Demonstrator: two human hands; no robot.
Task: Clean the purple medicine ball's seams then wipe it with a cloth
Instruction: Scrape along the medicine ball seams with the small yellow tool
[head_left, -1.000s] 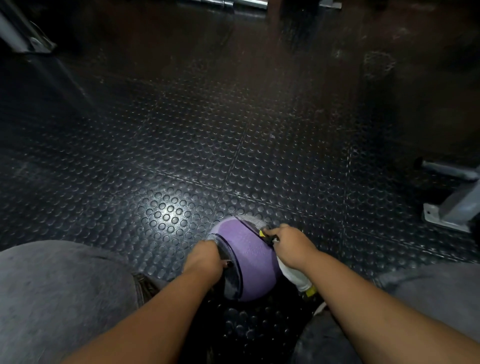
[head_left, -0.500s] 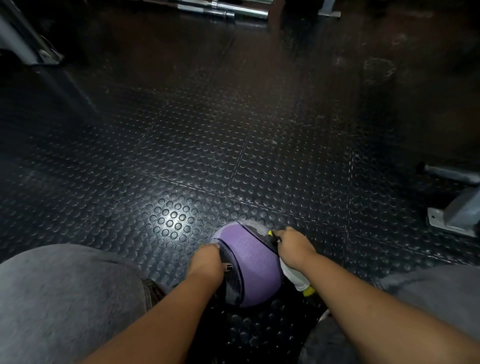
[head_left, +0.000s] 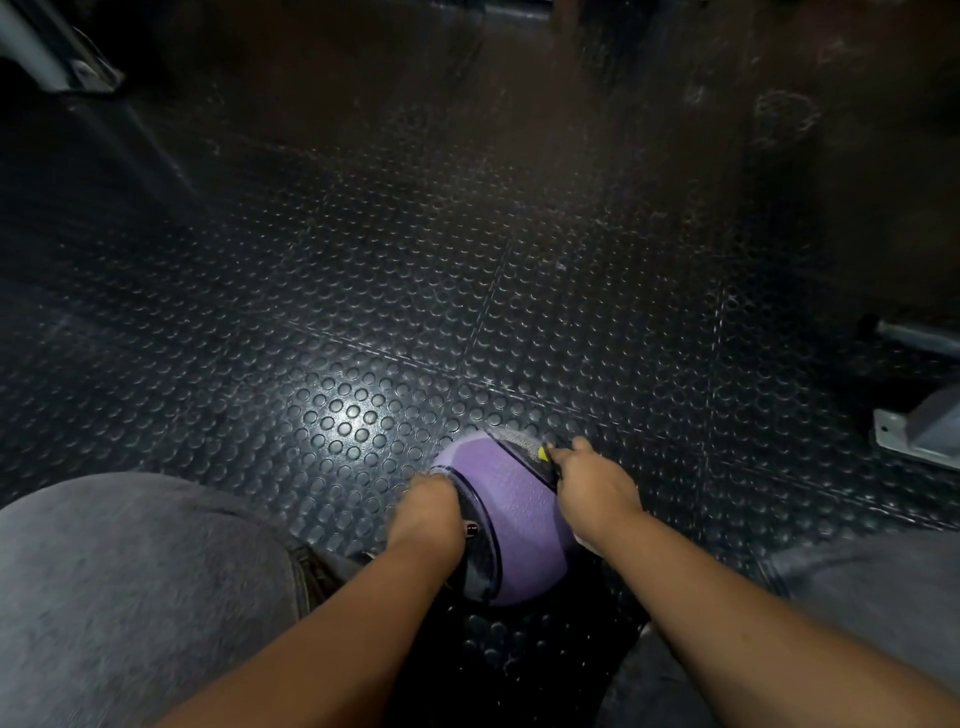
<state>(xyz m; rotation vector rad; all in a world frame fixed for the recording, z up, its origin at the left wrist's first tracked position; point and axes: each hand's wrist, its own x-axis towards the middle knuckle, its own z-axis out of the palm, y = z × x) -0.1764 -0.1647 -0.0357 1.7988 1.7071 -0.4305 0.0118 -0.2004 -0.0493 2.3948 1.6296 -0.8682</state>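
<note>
The purple medicine ball (head_left: 511, 512) with dark seams and grey panels sits on the studded black floor between my knees. My left hand (head_left: 428, 506) curls over its left side and holds it steady. My right hand (head_left: 592, 483) grips a small tool with a yellow and black tip (head_left: 544, 453), which lies against the seam at the ball's upper right. Most of the tool is hidden inside my fist. Something white shows just below my right wrist.
Black rubber floor tiles (head_left: 467, 260) with round studs stretch ahead. Grey metal machine feet stand at the right edge (head_left: 919, 426) and at the top left (head_left: 62, 57). My grey-trousered knees (head_left: 130, 587) flank the ball.
My right hand has slid the tool along the seam toward the ball's upper right. The view has shifted slightly. My left hand stays on the ball.
</note>
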